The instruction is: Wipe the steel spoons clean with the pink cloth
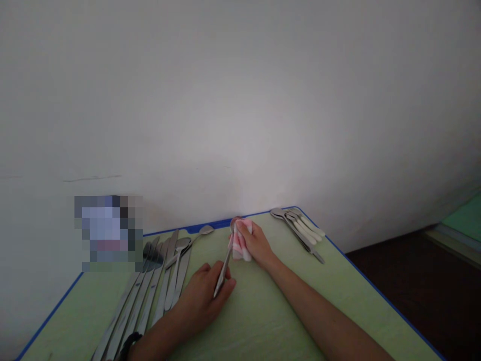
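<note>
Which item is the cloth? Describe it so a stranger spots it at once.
Find the green table with a blue edge, beside the pale wall. Near the middle of its far edge, the right hand holds the cloth at the head of a spoon gripped in the left hand. It is pink and white fabric, unlike the metal cutlery on either side.

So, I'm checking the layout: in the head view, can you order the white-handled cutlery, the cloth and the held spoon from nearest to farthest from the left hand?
1. Spoon: its handle is in the left hand.
2. Cloth: ahead and to the right, held in the right hand.
3. White-handled cutlery: farther right, on the table.
</note>
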Demonstrator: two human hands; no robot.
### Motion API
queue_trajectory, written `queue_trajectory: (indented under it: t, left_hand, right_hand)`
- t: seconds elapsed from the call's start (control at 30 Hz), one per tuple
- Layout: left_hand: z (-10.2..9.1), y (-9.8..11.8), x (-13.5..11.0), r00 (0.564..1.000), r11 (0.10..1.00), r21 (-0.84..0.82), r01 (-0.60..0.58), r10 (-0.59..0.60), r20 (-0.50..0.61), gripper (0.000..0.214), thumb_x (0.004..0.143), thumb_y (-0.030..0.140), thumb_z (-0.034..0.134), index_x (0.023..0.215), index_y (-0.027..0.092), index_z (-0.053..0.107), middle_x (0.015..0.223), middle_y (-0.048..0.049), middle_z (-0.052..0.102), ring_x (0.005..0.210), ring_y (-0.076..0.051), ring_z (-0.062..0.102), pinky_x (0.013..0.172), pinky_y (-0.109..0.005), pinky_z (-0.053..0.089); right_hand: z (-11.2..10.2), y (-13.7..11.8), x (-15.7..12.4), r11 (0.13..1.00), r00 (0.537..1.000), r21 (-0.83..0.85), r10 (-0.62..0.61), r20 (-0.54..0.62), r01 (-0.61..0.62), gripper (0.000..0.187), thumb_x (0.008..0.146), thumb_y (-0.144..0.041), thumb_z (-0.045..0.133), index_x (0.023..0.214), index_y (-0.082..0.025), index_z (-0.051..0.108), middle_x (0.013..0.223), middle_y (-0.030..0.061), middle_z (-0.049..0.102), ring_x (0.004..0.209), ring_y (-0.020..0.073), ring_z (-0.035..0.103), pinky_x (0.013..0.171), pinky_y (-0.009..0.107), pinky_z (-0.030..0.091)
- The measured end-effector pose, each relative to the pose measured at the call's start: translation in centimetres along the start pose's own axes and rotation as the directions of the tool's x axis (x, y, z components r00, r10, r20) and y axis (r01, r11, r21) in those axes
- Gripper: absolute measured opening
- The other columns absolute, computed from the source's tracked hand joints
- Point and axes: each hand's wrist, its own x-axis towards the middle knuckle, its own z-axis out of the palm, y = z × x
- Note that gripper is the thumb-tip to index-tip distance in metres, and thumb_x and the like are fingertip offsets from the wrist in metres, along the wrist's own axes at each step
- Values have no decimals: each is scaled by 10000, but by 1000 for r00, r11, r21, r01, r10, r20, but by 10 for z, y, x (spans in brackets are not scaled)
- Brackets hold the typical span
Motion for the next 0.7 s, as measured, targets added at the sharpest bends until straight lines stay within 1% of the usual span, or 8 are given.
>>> queue_trajectory:
  t: [0.1, 0.27, 0.4, 0.57, 0.7]
  left_hand:
    - [0, 1, 0, 1000, 999, 32, 16, -16, 13, 199, 900, 327, 347, 819, 210, 487, 790, -42, 619, 773, -211, 553, 727, -316, 402]
    - [0, 1, 0, 1000, 999, 38, 11, -11, 14, 184, 894, 282, 334, 826, 204, 485, 786, -44, 612, 771, -211, 547, 725, -317, 400]
    - [1, -1, 2, 1000, 999, 41, 8, -9, 14, 151, 873, 255, 359, 824, 200, 491, 778, -42, 612, 767, -212, 547, 711, -316, 398]
    - [4, -3, 2, 1000, 996, 93, -16, 15, 21, 140, 863, 225, 363, 821, 200, 494, 762, -39, 612, 739, -205, 555, 699, -312, 391]
    - [5, -4, 2, 1000, 994, 111, -16, 13, 23, 135, 858, 213, 364, 835, 201, 497, 770, -41, 617, 753, -206, 559, 708, -311, 390]
  right_hand:
    - [-1, 2, 0, 1000, 1000, -17, 3, -2, -3, 428, 804, -556, 437, 866, -163, 596, 712, 40, 658, 694, 172, 614, 614, 264, 477]
    - [0, 2, 0, 998, 999, 50, 28, 35, -30, 394, 805, -530, 453, 849, -163, 589, 662, 31, 643, 678, 171, 611, 604, 261, 473]
    - [1, -1, 0, 979, 996, 187, 76, 44, -83, 314, 769, -478, 523, 818, -172, 571, 654, 20, 642, 622, 160, 608, 573, 257, 472]
    - [-1, -7, -2, 916, 987, 373, 110, 118, -147, 160, 719, -319, 548, 788, -175, 548, 633, -3, 638, 512, 131, 575, 518, 250, 467]
    - [-1, -10, -3, 880, 982, 439, 143, 122, -183, 148, 658, -235, 527, 790, -174, 553, 648, -5, 646, 493, 131, 568, 473, 246, 462]
